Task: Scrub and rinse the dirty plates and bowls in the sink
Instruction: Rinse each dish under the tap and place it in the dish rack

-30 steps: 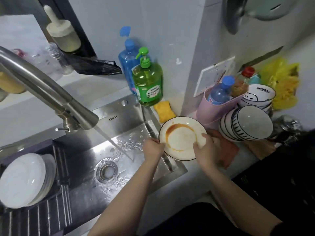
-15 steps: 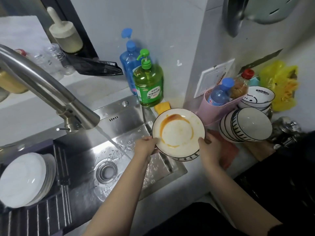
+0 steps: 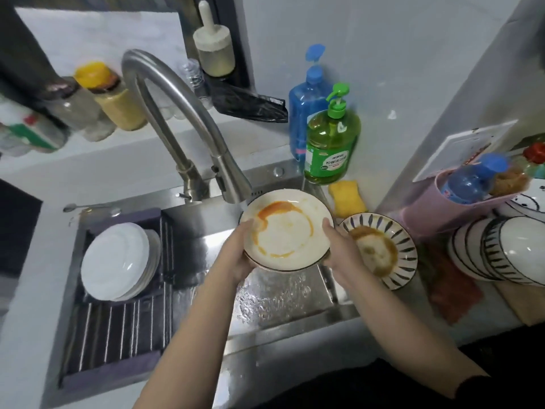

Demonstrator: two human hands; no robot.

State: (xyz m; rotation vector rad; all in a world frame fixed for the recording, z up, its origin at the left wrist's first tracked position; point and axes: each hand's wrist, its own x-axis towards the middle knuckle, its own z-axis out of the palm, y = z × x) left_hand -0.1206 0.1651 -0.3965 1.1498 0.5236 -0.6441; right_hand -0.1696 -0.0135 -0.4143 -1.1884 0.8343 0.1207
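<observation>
beside held dirty plate (image 3: 284, 228), striped bowl (image 3: 380, 250), sponge (image 3: 348, 199)

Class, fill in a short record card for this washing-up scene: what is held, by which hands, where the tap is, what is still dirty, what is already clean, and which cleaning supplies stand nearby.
Held item: stained plate, orange sauce ring on it
Hands: left hand grips its left rim, right hand grips its right rim
Tap: faucet spout just above the plate's far left edge
Still dirty: striped bowl on the counter to the right
Clean: white plates standing in the drying rack
Supplies: green soap bottle, yellow sponge
</observation>
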